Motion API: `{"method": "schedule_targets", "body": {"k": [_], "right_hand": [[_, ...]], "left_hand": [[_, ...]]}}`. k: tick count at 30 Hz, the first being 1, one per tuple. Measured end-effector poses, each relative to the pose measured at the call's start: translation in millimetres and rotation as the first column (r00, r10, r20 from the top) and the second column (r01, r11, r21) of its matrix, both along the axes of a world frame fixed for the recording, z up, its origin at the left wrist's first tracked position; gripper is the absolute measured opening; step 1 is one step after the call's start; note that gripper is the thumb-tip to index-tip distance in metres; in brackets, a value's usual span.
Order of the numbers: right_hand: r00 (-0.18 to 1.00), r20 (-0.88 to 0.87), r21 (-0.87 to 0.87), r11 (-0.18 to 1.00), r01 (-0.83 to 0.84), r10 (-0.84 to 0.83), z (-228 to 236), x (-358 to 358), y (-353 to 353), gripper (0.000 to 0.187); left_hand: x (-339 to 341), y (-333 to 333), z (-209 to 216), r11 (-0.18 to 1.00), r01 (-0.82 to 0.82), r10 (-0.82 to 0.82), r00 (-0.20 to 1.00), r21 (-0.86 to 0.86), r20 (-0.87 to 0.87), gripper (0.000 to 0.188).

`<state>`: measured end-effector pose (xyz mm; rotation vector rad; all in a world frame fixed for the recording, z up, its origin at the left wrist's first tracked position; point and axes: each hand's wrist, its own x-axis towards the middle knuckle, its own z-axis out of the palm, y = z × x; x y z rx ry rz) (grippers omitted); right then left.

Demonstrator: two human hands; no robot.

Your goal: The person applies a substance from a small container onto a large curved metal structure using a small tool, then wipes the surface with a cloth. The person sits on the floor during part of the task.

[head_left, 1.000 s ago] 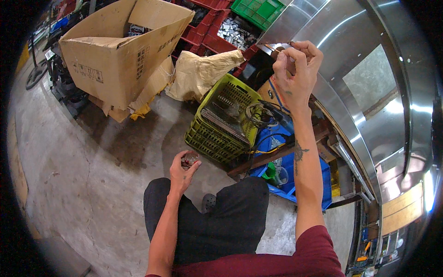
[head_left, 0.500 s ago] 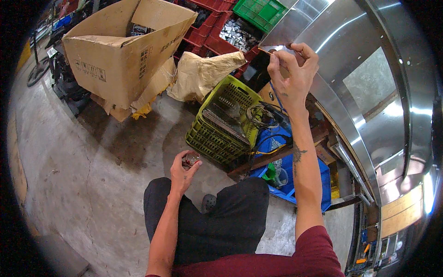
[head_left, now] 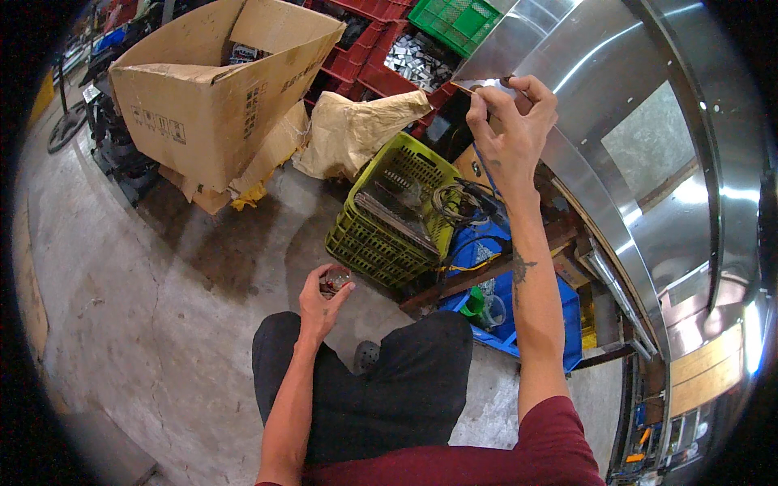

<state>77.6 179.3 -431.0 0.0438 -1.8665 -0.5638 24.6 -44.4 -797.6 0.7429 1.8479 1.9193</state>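
In front of my knees, my left hand [head_left: 320, 308] wraps around a small clear round cup [head_left: 335, 280] with something dark reddish in it. My right hand [head_left: 515, 130] is raised at the upper right, thumb and forefinger pinching a thin light-brown stick [head_left: 463, 87]. The stick points left, its tip close to the shiny metal panel [head_left: 519, 50]; whether it touches the panel I cannot tell. Part of the panel behind my fingers is hidden.
Below my right arm stand a yellow-green crate [head_left: 381, 243] and a blue bin [head_left: 571, 316]. A large cardboard box [head_left: 182, 121], a tan sack [head_left: 344, 134] and red crates [head_left: 381, 73] holding small metal pieces are farther off. A green crate [head_left: 466, 24] sits at the top.
My right hand and the stick have shifted very slightly to the left. The left hand with the cup has stayed in place.
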Motion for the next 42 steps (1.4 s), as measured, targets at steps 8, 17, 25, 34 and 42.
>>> {"method": "schedule_targets", "body": {"k": [8, 17, 25, 34, 42], "right_hand": [[0.999, 0.006, -0.033, 0.999, -0.031, 0.032, 1, 2, 3, 0.026], [0.990, 0.042, -0.141, 0.982, -0.125, 0.132, 2, 9, 3, 0.025], [0.994, 0.046, -0.097, 0.991, -0.091, 0.096, 1, 9, 2, 0.029], [0.999, 0.036, -0.039, 0.999, -0.032, 0.033, -1, 5, 3, 0.036], [0.994, -0.007, -0.064, 0.992, -0.111, 0.111, -11, 8, -7, 0.038]], "left_hand": [[1, 0, 1, 1.000, 0.005, -0.005, 1.000, 0.007, 0.018, 0.058], [1, -2, 1, 1.000, 0.008, -0.008, 1.000, 0.000, 0.009, 0.057], [2, -5, 4, 0.999, -0.002, 0.002, 1.000, 0.032, 0.008, 0.058], [2, -5, 3, 1.000, 0.003, -0.004, 1.000, 0.009, 0.014, 0.058], [4, -3, 8, 1.000, 0.000, 0.000, 1.000, 0.008, 0.023, 0.051]]}}
